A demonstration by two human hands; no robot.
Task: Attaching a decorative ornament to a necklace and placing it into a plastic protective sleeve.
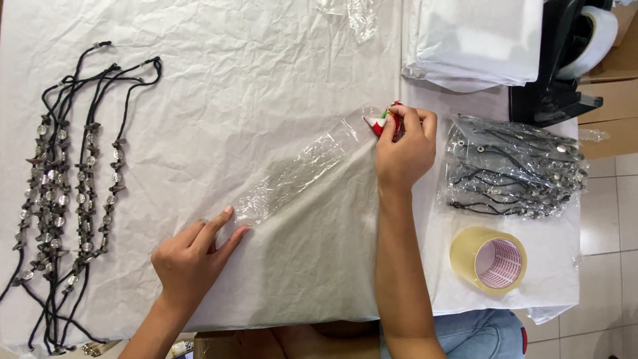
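A long clear plastic sleeve (302,166) lies slantwise on the white crumpled paper (252,73) that covers the table. My left hand (193,256) presses two fingertips on the sleeve's near left end. My right hand (404,151) is closed on the sleeve's far right end, where a small red, white and green header card (380,122) sits. The sleeve looks empty.
Several black cord necklaces with silver beads (63,179) lie at the left. Right of my right hand are a pile of bagged necklaces (515,166), a roll of tape (488,259), folded white sheets (475,40) and a black tape dispenser (565,60). The table edge runs along the right.
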